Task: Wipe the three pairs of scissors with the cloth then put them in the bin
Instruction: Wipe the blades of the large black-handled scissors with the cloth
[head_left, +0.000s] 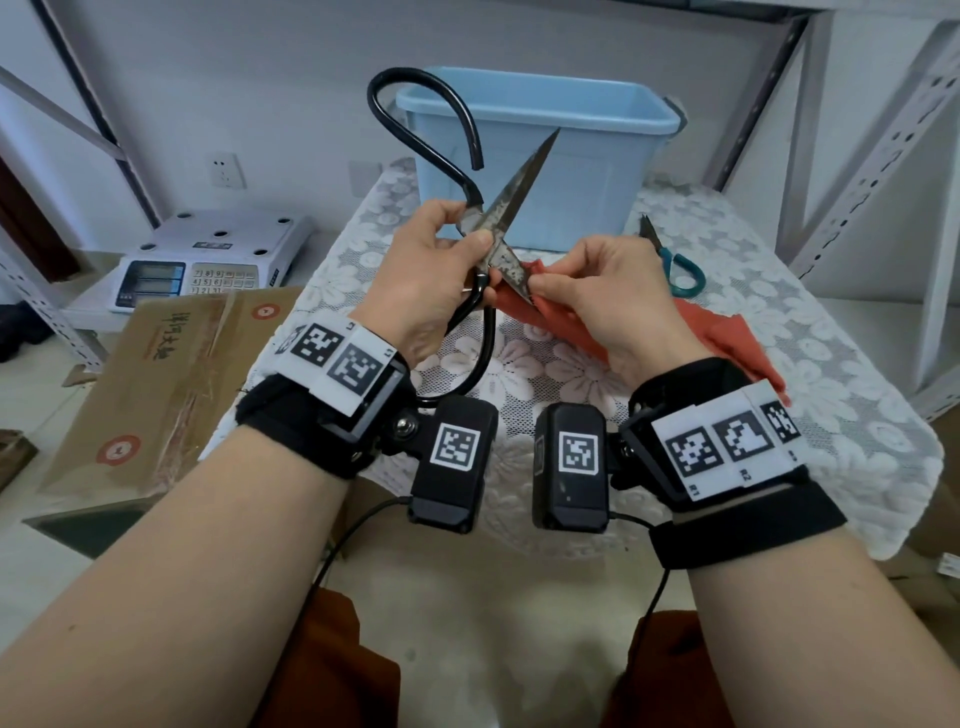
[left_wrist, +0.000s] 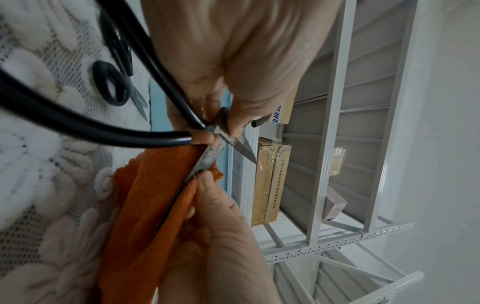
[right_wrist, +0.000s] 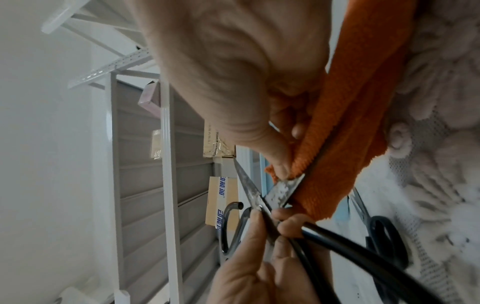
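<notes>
Head view showed the left hand (head_left: 423, 275) closed around the big black-handled scissors (head_left: 485, 228) at the pivot, thumb laid on the flat of the blades, fingers curled behind the handle shanks. The scissors were spread wide — one stained blade pointed up and away toward the bin, the other pointed down to the right into the cloth. One handle loop arched high above the hand; the other curved down toward the left wrist band.

The right hand (head_left: 605, 306) pinched the orange cloth (head_left: 727, 332) around the lower blade, thumb and fingertips pressed together over the fold near the blade's tip. From the left wrist camera the cloth (left_wrist: 145, 205) lay wrapped under that blade with the right thumb on top. The rest of the cloth trailed down to the right and lay on the lace tablecloth (head_left: 810, 374).

Beyond the hands, a green-handled pair of scissors (head_left: 675, 265) lay on the tablecloth just right of the right hand, near the foot of the light blue bin (head_left: 550, 156), which stood at the far edge of the table. A third, dark-handled pair (left_wrist: 116, 86) lay flat on the tablecloth — seen in both wrist views.

Off the table to the left sat a weighing scale (head_left: 208, 254) and a flattened cardboard box (head_left: 156, 374).
</notes>
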